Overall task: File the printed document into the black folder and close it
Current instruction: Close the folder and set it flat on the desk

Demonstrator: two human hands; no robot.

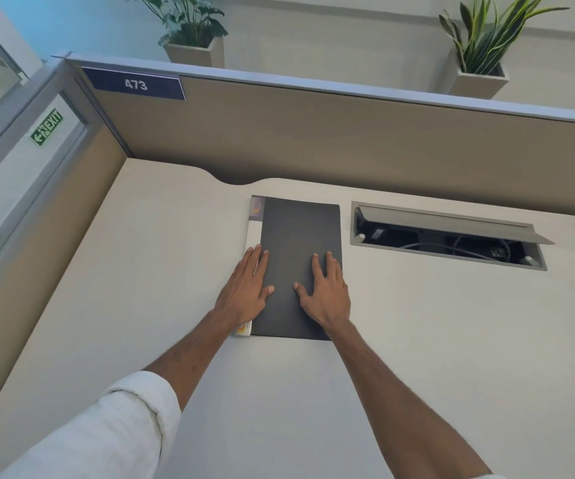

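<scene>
The black folder (298,233) lies shut and flat on the desk (141,271), long side running away from me. A strip of the printed document (253,233), white with a grey and orange corner, sticks out along the folder's left edge. My left hand (246,290) rests palm down over that left edge, fingers spread on paper and cover. Palm down on the cover's lower right part lies my right hand (325,288), fingers apart. Neither hand grips anything.
An open cable tray (448,236) with its lid raised is set into the desk right of the folder. Beige partition panels (313,140) wall the desk at the back and left. Two potted plants (196,32) stand beyond the partition.
</scene>
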